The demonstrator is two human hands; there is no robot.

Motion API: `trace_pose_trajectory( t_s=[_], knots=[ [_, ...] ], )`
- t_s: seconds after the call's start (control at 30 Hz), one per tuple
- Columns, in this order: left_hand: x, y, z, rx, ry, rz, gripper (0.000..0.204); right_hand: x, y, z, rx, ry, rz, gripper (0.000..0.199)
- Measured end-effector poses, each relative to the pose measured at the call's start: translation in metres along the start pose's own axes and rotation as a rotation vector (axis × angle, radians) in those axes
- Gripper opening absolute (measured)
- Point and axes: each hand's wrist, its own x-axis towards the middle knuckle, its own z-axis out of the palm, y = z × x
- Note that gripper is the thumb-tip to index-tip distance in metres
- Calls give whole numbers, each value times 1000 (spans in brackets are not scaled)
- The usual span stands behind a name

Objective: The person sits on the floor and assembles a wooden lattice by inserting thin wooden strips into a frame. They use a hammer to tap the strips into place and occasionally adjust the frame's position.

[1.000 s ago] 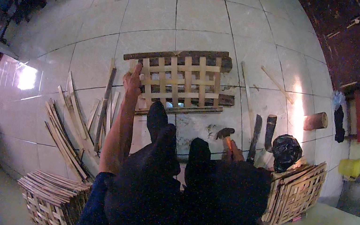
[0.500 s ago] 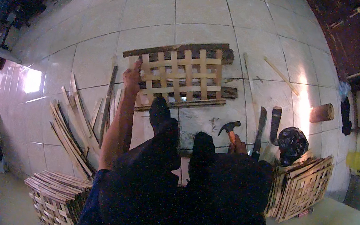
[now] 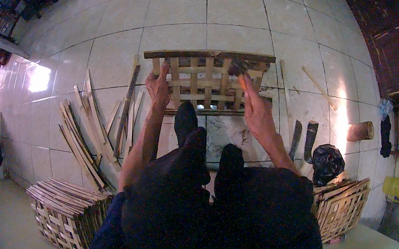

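Note:
A half-built wooden slat lattice (image 3: 207, 81) lies flat on the tiled floor in front of my feet. My left hand (image 3: 157, 88) presses on its left end, fingers over an upright slat. My right hand (image 3: 257, 110) is raised over the lattice's right part and grips a hammer by its handle. The dark hammer head (image 3: 240, 67) hovers above the top rail. My dark shoes (image 3: 186, 122) rest against the lattice's near edge.
Loose slats (image 3: 88, 127) fan out on the floor at my left. A stack of finished lattice crates (image 3: 67, 208) stands lower left, another crate (image 3: 341, 206) at right beside a black bag (image 3: 328, 162). Two blades (image 3: 307, 140), a short log (image 3: 360, 131) and a yellow bucket (image 3: 395, 186) lie to the right.
My right hand has picked the hammer up from the floor near my right foot and lifted it over the lattice. My left hand has stayed on the left end.

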Motion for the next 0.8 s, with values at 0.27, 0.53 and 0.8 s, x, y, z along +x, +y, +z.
trace_pose_trajectory(
  t_s=[0.27, 0.53, 0.8],
  knots=[
    [5, -22, 0, 176, -19, 217, 48, 26, 30, 37, -205, -99, 0, 56],
    [25, -48, -4, 184, -11, 243, 50, 10, 45, 54, -148, -34, -105, 58],
    [20, 23, -30, -64, 21, -51, 52, -118, 54, 22, -201, -116, 361, 47]
  ],
)
